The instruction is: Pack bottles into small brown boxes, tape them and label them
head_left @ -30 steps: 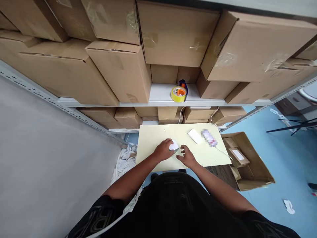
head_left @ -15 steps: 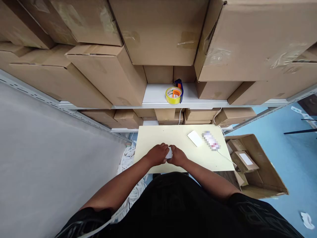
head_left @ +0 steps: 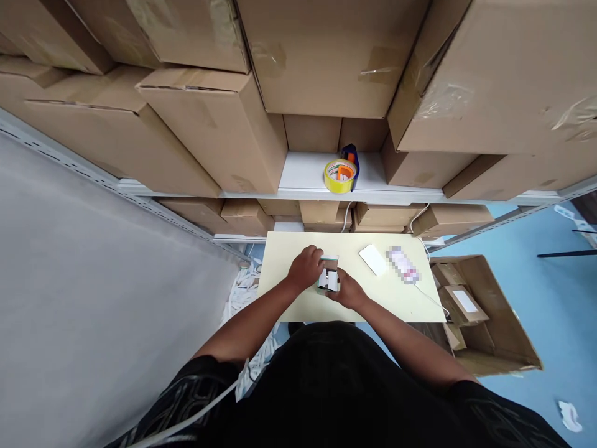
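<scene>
We see sm. box [head_left: 329, 264] in thin card; tabletop [head_left: 291, 252] smooth, matt; tape roll [head_left: 338, 186] glossy plastic; cartons [head_left: 326, 68] matt cardbd w/ shiny tape strips [head_left: 443, 101]; our shirt [head_left: 345, 386] matt cloth.

Two hands [head_left: 305, 267] [head_left: 351, 291] — one held box [head_left: 330, 264], one tape roll [head_left: 336, 186], one tabletop [head_left: 289, 303].

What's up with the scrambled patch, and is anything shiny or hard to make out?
In the head view, a coarse mosaic masks something on the table; in that same head view, clear tape glints on the upper-right carton, and the contents of the small box are too small to tell.
</scene>
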Demonstrator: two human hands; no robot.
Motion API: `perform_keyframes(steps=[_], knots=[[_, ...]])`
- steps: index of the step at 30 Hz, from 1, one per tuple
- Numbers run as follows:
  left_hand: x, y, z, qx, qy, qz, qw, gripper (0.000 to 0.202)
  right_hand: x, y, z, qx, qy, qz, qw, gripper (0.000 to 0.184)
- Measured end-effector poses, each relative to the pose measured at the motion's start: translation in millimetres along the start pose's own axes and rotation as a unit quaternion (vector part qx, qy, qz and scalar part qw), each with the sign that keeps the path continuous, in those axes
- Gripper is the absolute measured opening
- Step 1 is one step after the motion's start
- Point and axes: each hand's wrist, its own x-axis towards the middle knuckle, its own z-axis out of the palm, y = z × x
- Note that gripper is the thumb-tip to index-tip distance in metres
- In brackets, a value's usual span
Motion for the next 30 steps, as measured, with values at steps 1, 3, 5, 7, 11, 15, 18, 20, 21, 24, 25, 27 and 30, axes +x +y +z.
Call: perform_keyframes(steps=[1,3,5,7,11,15,18,20,21,24,25,27,30], knots=[[2,1,5.5,-0.026,0.019,-0.043,0.999,0.025,-3,0,-1,0.023,-0.007,0.004,1.000,0.085],[0,3,14.8,-0.078,0.028,-0.094,0.992,0.024,-8,-1,-3,0.079,-0.021,0.017,0.997,0.084],[-6,6,20.4,-0.125,0.001,-0.100,0.987,0.015,-10,-1,-5,0.135,-0.027,0.032,0.990,0.072],[-15,8,22.4,-0.168,-0.043,-0.100,0.980,0.014,-9,-2,-6,0.166,-0.016,0.064,0.984,0.055],[-32,17,22.2,-0.192,-0.104,-0.106,0.970,0.044,2,-7,-4,0.125,0.021,0.166,0.978,0.045],[-37,26,20.3,-0.172,-0.121,-0.137,0.968,0.054,9,-14,-3,0.069,0.021,0.175,0.982,0.041],[-37,25,16.1,-0.204,-0.105,-0.150,0.962,0.050,9,-15,-6,0.073,0.007,0.165,0.984,0.036],[-40,21,13.7,-0.247,-0.088,-0.157,0.952,0.044,8,-13,-8,0.085,0.005,0.167,0.982,0.035],[-43,19,13.2,-0.270,-0.081,-0.163,0.946,0.040,7,-12,-9,0.091,0.008,0.168,0.981,0.037],[-54,15,16.6,-0.305,-0.057,-0.179,0.934,0.041,5,-13,-9,0.097,0.017,0.168,0.981,0.046],[-58,14,18.8,-0.295,-0.037,-0.175,0.939,0.043,5,-14,-9,0.092,0.018,0.168,0.981,0.050],[-64,15,23.0,-0.247,0.009,-0.139,0.959,0.044,4,-16,-8,0.083,0.017,0.168,0.982,0.051],[-69,18,23.8,-0.172,0.001,-0.045,0.984,0.034,3,-16,-8,0.117,0.008,0.146,0.982,0.043]])
